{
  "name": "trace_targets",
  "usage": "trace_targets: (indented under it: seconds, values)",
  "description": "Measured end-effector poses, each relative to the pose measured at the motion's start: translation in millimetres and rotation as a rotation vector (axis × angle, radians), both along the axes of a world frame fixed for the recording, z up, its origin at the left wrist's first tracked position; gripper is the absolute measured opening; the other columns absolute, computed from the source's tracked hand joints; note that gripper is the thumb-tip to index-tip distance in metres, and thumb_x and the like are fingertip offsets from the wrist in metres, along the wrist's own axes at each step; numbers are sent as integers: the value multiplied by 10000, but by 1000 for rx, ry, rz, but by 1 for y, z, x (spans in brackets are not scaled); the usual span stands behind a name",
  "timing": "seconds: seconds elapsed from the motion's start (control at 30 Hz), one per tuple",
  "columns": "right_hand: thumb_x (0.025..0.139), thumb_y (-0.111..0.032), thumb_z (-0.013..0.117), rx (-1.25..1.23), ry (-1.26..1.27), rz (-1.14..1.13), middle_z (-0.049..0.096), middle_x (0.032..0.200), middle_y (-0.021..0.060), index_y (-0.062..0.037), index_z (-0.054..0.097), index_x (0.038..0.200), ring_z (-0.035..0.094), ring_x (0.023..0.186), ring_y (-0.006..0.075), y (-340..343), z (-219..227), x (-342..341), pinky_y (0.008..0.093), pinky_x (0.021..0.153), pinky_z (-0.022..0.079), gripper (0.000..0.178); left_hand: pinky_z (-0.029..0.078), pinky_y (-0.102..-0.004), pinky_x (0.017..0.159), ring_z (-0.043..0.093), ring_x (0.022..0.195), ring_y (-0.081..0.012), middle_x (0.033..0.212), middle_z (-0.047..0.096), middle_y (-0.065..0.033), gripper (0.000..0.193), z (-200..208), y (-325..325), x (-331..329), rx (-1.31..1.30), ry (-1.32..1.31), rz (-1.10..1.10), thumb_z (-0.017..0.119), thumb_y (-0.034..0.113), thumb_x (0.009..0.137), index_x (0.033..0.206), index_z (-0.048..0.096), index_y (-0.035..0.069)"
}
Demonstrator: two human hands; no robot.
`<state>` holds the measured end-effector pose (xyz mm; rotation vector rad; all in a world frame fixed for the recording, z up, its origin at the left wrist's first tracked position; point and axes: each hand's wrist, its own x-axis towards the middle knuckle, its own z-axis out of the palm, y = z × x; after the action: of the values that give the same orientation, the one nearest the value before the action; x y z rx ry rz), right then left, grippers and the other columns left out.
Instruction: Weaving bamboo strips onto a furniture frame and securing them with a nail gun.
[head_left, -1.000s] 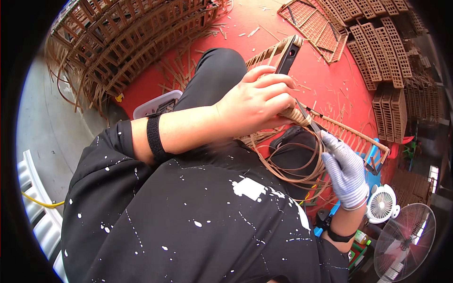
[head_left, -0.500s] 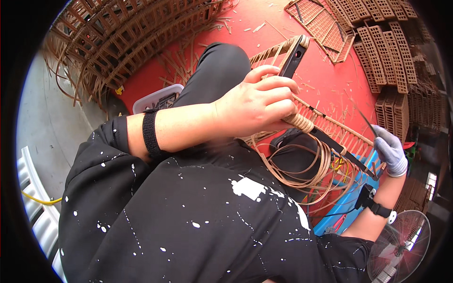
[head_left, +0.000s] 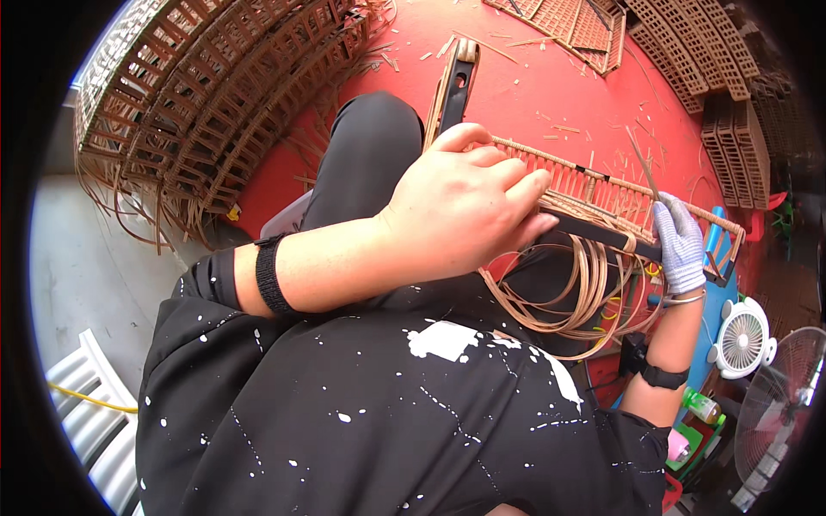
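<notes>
A woven rattan frame (head_left: 572, 176) with a black bar (head_left: 598, 228) along its near side lies across my lap. My bare left hand (head_left: 473, 202) is closed over the bar's left part, its fingers curled round the edge and hiding the spot beneath. My gloved right hand (head_left: 680, 241) is at the frame's right part, closed on a thin, stiff-looking strip (head_left: 641, 159) that points up and away; its exact kind is unclear. Below the bar hangs a loose coil of brown rattan strands (head_left: 576, 301). A black end piece (head_left: 458, 86) with a slot rises beyond my left hand.
Curved woven panels (head_left: 215, 95) stand at the far left, with loose strand ends. More lattice panels (head_left: 688, 52) are stacked at the far right. Scraps lie on the red floor (head_left: 525, 95). A small white fan (head_left: 743, 338), a larger fan (head_left: 787, 413) and a white chair (head_left: 99, 387) stand nearby.
The frame has turned, its right end now showing beyond my right hand. My right hand has moved left and up to the frame, still with the strip. My left hand has shifted slightly down and left.
</notes>
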<state>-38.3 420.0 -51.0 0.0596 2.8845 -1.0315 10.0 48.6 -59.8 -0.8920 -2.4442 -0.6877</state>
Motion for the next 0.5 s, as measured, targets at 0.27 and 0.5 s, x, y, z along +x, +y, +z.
trace_targets:
  seconds: [0.27,0.5]
  values:
    - [970,-175,619,10,-71,39,675,1123,119,40,628,1200,627,1072,167,21,-2,11,294,943,481,315,463,-329,734,563,583,-186,583,511,8,330,-7,-4,-11,-12,88,-32,743,346,820,635,560,145]
    - [983,-177,601,12,38,-4,663,1186,144,37,600,1248,630,1107,195,-2,-26,40,316,972,480,341,450,-321,706,555,577,-176,588,514,7,275,-26,-23,-32,-35,142,-41,731,272,771,615,547,140]
